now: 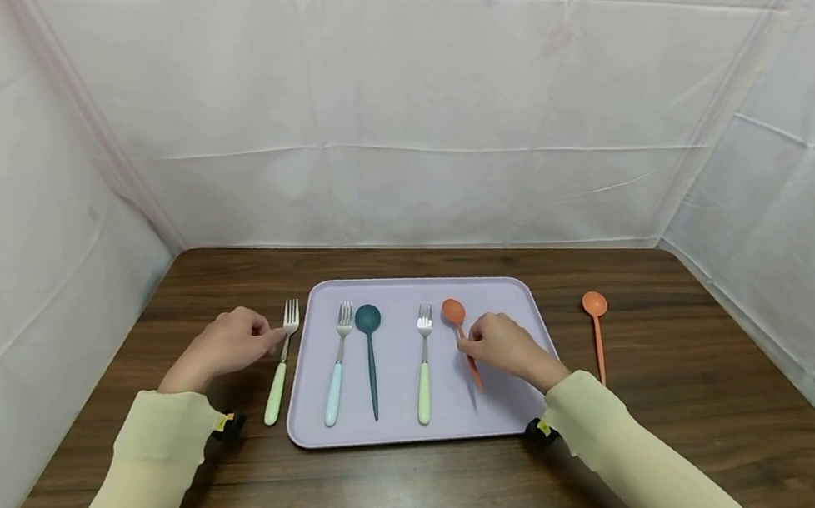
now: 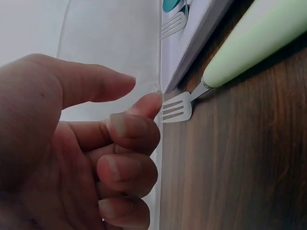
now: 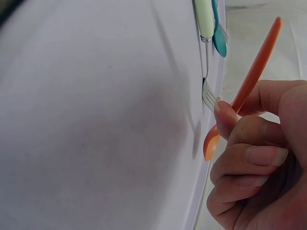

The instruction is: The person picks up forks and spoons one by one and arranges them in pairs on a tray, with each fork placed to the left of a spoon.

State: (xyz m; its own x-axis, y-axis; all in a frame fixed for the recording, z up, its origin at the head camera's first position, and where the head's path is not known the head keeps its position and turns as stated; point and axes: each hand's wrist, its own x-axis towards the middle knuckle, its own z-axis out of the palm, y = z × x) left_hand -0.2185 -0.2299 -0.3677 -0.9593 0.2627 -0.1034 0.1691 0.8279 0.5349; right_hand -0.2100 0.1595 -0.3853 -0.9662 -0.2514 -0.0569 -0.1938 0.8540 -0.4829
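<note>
My right hand [image 1: 504, 345] pinches an orange spoon [image 1: 453, 311] by its handle between thumb and fingertips. In the right wrist view the spoon [image 3: 259, 62] slants over the lilac tray [image 1: 398, 372], its shadow lying apart from it. My left hand [image 1: 231, 343] is left of the tray, beside a green-handled fork [image 1: 276, 395] lying on the table. In the left wrist view the fingers are loosely curled, with a gap between thumb and index finger and nothing held. On the tray lie a blue-handled fork [image 1: 334, 392], a dark teal spoon [image 1: 367, 319] and another green-handled fork [image 1: 424, 390].
A second orange spoon [image 1: 594, 305] lies on the brown wooden table [image 1: 360, 502] right of the tray, its handle end hidden by my right sleeve [image 1: 591, 409]. White cloth [image 1: 386, 198] hangs behind the table and along both sides.
</note>
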